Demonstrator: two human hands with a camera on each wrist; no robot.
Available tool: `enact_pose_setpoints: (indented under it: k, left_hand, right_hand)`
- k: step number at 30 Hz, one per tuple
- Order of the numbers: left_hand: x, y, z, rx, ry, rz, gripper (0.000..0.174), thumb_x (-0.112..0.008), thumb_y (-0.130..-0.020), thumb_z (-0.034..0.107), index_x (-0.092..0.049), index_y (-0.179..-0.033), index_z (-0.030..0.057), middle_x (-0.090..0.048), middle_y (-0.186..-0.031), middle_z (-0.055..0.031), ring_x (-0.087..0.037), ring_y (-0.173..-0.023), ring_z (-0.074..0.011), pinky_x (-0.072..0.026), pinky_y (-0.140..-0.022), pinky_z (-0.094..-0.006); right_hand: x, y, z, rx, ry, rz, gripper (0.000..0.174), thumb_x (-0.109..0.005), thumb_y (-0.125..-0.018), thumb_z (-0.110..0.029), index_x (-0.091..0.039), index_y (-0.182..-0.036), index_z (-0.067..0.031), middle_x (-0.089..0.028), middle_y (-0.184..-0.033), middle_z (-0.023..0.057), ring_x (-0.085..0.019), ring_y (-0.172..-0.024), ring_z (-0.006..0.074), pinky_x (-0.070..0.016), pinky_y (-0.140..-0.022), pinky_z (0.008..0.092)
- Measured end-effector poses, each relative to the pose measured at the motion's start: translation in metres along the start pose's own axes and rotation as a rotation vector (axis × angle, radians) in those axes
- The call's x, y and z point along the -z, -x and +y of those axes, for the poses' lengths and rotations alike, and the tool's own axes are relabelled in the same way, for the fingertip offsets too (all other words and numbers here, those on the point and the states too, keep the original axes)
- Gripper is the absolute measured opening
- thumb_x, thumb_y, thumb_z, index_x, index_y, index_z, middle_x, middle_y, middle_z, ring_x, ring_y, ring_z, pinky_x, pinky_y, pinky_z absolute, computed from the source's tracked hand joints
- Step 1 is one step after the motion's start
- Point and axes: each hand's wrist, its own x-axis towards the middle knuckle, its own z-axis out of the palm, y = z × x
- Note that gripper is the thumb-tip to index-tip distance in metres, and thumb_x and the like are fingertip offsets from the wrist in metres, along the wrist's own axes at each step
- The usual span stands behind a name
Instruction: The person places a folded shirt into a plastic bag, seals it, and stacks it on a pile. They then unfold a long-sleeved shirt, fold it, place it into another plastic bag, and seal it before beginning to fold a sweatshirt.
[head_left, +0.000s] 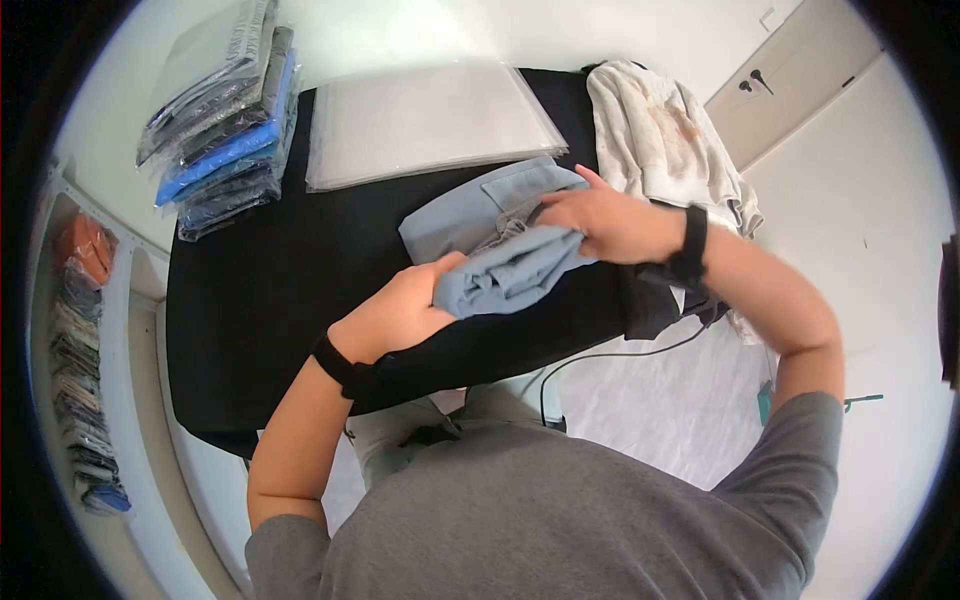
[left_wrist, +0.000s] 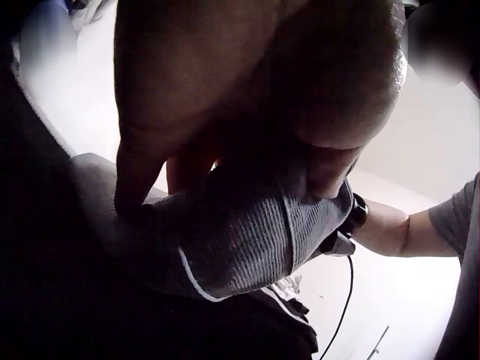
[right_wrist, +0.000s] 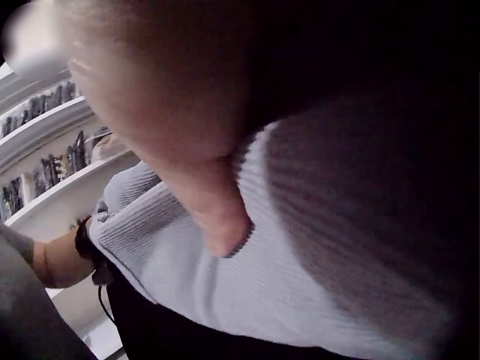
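Note:
A light blue-grey ribbed garment (head_left: 515,275) is folded over on itself, its near part bunched in a thick roll and raised at the front. Grey cords (head_left: 508,222) lie in its fold. My left hand (head_left: 395,305) grips the roll's left end; the left wrist view has its fingers and thumb around the ribbed cloth (left_wrist: 244,240). At the garment's right side, my right hand (head_left: 615,222) holds the cloth near the fold. In the right wrist view its thumb (right_wrist: 221,225) presses on the ribbed fabric, while the other fingers are hidden in shadow.
The table has a black cover (head_left: 290,310). Clear plastic bags (head_left: 430,120) lie flat behind the garment. Bagged folded clothes (head_left: 225,130) are stacked at the back left, and a cream sweatshirt (head_left: 660,130) lies at the right. A cable (head_left: 620,355) hangs by the front edge.

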Motion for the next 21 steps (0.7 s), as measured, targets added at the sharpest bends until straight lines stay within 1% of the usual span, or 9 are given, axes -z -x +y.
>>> enact_pose_setpoints:
  k: [1,4,7,8,10,11,16,20,21]
  left_hand:
    - [0.003,0.0,-0.003,-0.003,-0.002,0.005,0.041,-0.064,-0.076,0.013,-0.052,-0.114,0.0018,-0.057,-0.114,-0.0158,-0.051,-0.111,-0.0308,-0.0405,-0.094,-0.0369]
    - [0.006,0.0,-0.011,-0.049,0.168,0.173,0.042,-0.066,-0.08,0.019,-0.05,-0.115,0.0014,-0.056,-0.111,-0.0141,-0.053,-0.105,-0.0239,-0.0423,-0.089,-0.0322]
    - [-0.004,0.016,-0.025,0.113,0.285,0.704,0.058,-0.062,-0.085,0.031,-0.038,-0.126,-0.0029,-0.045,-0.124,-0.0214,-0.05,-0.111,-0.0269,-0.042,-0.092,-0.0381]
    - [-0.004,0.025,-0.026,0.107,0.283,0.711,0.058,-0.062,-0.085,0.031,-0.038,-0.126,-0.0029,-0.045,-0.124,-0.0214,-0.05,-0.111,-0.0269,-0.042,-0.092,-0.0381]
    - [-0.006,0.037,-0.026,0.386,1.166,0.623,0.064,-0.04,-0.095,0.042,-0.032,-0.13,-0.0102,-0.046,-0.126,-0.0232,-0.046,-0.118,-0.0295,-0.0374,-0.098,-0.0394]
    - [-0.009,0.036,-0.029,0.375,1.232,0.529,0.072,-0.027,-0.095,0.051,-0.032,-0.128,-0.0135,-0.044,-0.128,-0.0244,-0.044,-0.12,-0.0322,-0.0343,-0.101,-0.0428]
    - [-0.035,0.017,-0.03,0.193,1.653,0.461,0.067,-0.027,-0.094,0.053,-0.039,-0.128,-0.0033,-0.046,-0.129,-0.0174,-0.043,-0.121,-0.0281,-0.0304,-0.104,-0.0429]
    - [-0.058,-0.005,-0.049,-0.164,1.825,0.395,0.047,-0.043,-0.091,0.044,-0.047,-0.126,0.0138,-0.049,-0.129,-0.0053,-0.047,-0.117,-0.0235,-0.0355,-0.101,-0.042]
    - [-0.065,-0.009,-0.045,-0.239,1.732,0.454,0.049,-0.042,-0.09,0.048,-0.048,-0.124,0.014,-0.051,-0.126,-0.0041,-0.046,-0.117,-0.0235,-0.0341,-0.101,-0.042]
  right_hand:
    - [0.015,-0.014,0.004,-0.049,-0.077,-0.16,0.042,-0.064,-0.075,-0.006,-0.053,-0.114,-0.0124,-0.055,-0.116,0.0089,-0.042,-0.125,0.0265,-0.0048,-0.104,0.063]
    - [0.036,-0.045,0.019,-0.127,-0.385,-0.342,0.037,-0.062,-0.077,-0.002,-0.052,-0.113,-0.0046,-0.06,-0.105,0.0108,-0.054,-0.104,0.0219,-0.0354,-0.097,0.0379]
    - [0.04,-0.054,0.034,-0.111,-0.379,-0.328,0.036,-0.062,-0.078,-0.001,-0.052,-0.112,-0.0014,-0.062,-0.099,0.0104,-0.054,-0.095,0.0177,-0.0414,-0.086,0.0283]
    - [0.041,-0.054,0.035,-0.107,-0.372,-0.327,0.036,-0.062,-0.078,-0.001,-0.052,-0.112,-0.0014,-0.062,-0.099,0.0104,-0.054,-0.095,0.0177,-0.0414,-0.086,0.0283]
    - [0.039,-0.052,0.035,-0.082,-0.442,-0.374,0.041,-0.065,-0.08,-0.013,-0.051,-0.117,-0.0014,-0.061,-0.104,0.0139,-0.054,-0.102,0.0234,-0.0402,-0.09,0.0339]
    - [0.039,-0.051,0.032,-0.116,-0.413,-0.399,0.04,-0.065,-0.08,-0.011,-0.051,-0.116,-0.0006,-0.061,-0.105,0.0143,-0.055,-0.101,0.0223,-0.0406,-0.089,0.0334]
    - [0.032,-0.033,0.005,-0.13,-0.499,-0.297,0.037,-0.064,-0.08,-0.009,-0.052,-0.114,-0.0001,-0.062,-0.102,0.0131,-0.056,-0.095,0.0191,-0.0424,-0.087,0.0316]
    - [0.021,-0.021,-0.033,-0.101,-0.631,-0.216,0.048,-0.062,-0.079,-0.004,-0.046,-0.124,-0.0048,-0.06,-0.113,0.0084,-0.052,-0.112,0.0213,-0.0052,-0.11,0.0486]
    - [0.016,-0.018,-0.042,-0.07,-0.669,-0.157,0.044,-0.062,-0.079,-0.005,-0.048,-0.12,-0.002,-0.06,-0.109,0.0102,-0.054,-0.104,0.0184,-0.024,-0.099,0.0394]
